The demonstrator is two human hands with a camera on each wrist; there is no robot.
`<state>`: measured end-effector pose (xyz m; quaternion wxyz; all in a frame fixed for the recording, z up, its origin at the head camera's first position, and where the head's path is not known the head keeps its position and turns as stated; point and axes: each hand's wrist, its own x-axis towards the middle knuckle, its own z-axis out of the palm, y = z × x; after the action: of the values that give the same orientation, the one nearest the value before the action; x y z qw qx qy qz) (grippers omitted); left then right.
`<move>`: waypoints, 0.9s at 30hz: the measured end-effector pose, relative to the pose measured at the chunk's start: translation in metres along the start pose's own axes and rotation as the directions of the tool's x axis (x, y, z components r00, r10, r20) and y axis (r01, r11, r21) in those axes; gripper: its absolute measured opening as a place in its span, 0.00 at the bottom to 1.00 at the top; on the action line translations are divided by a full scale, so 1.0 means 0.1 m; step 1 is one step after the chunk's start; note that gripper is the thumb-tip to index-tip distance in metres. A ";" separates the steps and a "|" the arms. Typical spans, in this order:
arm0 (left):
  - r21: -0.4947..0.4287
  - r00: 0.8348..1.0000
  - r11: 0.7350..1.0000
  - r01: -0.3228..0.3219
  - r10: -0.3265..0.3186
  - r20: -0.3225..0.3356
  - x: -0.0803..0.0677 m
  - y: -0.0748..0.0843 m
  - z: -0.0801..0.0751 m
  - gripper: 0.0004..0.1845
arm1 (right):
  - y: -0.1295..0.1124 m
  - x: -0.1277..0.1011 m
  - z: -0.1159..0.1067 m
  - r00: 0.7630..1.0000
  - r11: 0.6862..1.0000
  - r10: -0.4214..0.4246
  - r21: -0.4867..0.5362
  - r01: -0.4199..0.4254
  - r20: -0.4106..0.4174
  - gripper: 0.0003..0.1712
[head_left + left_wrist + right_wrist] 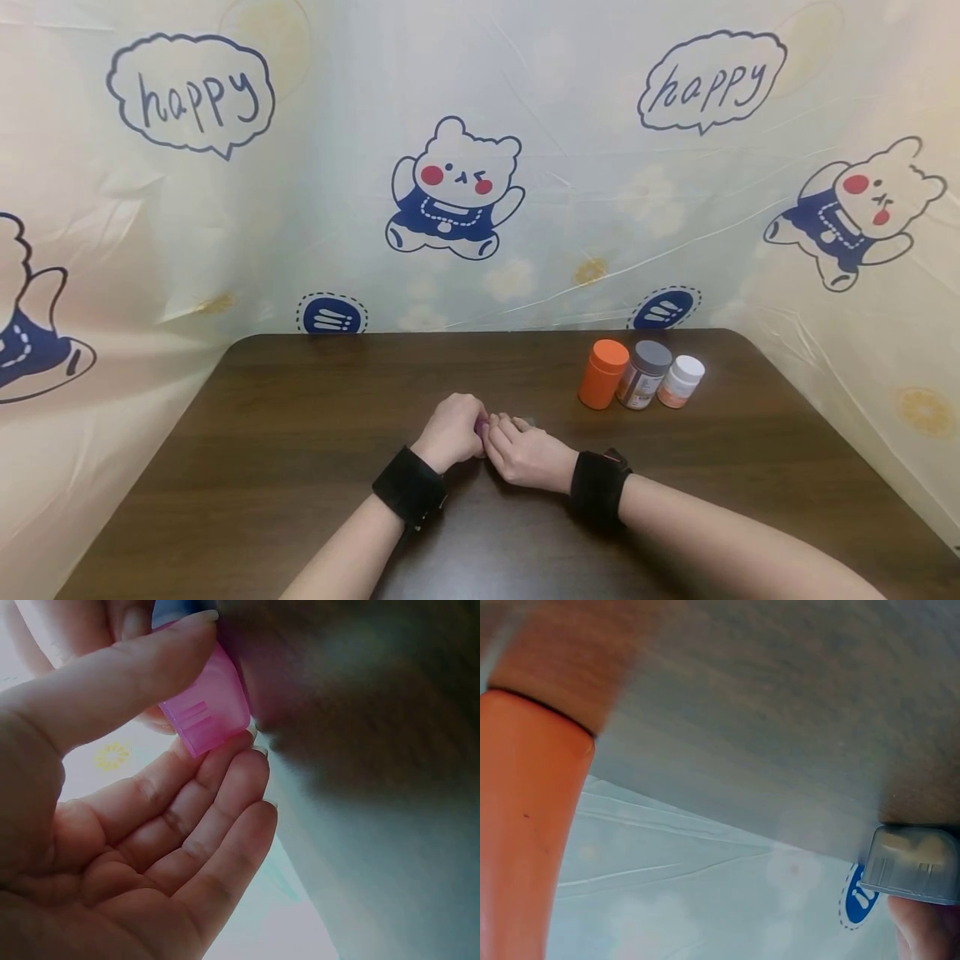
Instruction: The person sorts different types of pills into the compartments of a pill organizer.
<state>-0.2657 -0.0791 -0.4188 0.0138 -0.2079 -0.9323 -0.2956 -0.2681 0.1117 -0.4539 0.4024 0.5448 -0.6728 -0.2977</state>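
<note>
Both hands meet over the middle of the table [300,467], on a small translucent plastic pill box. My left hand [452,429] pinches its pink end [214,705] between thumb and fingers, and a bit of blue shows beyond it in the left wrist view. My right hand [528,454] holds the box from the other side, largely covering it in the head view. In the right wrist view the grey, see-through end [911,866] has pale tan shapes inside, with a fingertip [922,922] against it.
To the right of the hands stand three lidded bottles: an orange one [603,379], a grey-capped one [641,379] and a small white-capped one [681,383]. A patterned curtain [570,192] hangs behind the table and along its sides.
</note>
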 end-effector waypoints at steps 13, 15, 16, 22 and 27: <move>-0.007 1.000 1.000 -0.012 0.012 -0.027 -0.03 0.03 -0.01 0.12 | 0.03 0.02 0.00 0.997 0.995 -0.075 -0.063 0.077 0.019 0.35; -0.007 0.999 1.000 -0.008 0.008 -0.034 -0.04 0.04 -0.01 0.13 | 0.03 0.03 0.00 0.997 0.995 -0.075 -0.071 0.075 0.000 0.33; -0.004 0.999 1.000 -0.008 0.008 -0.040 -0.05 0.05 -0.01 0.13 | 0.03 0.03 0.00 0.997 0.995 -0.072 -0.075 0.071 -0.013 0.32; 0.000 0.998 1.000 0.010 -0.010 -0.061 -0.07 0.09 -0.02 0.11 | 0.02 0.03 0.02 0.997 0.995 -0.062 -0.083 0.058 -0.051 0.30; 0.018 0.996 1.000 0.016 -0.014 -0.083 -0.06 0.11 0.00 0.10 | 0.04 0.03 0.04 0.996 0.996 -0.057 -0.075 0.051 -0.075 0.29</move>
<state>-0.2555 -0.0731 -0.4135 0.0520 -0.1883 -0.9353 -0.2951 -0.2735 0.1091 -0.4516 0.4395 0.5588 -0.6304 -0.3117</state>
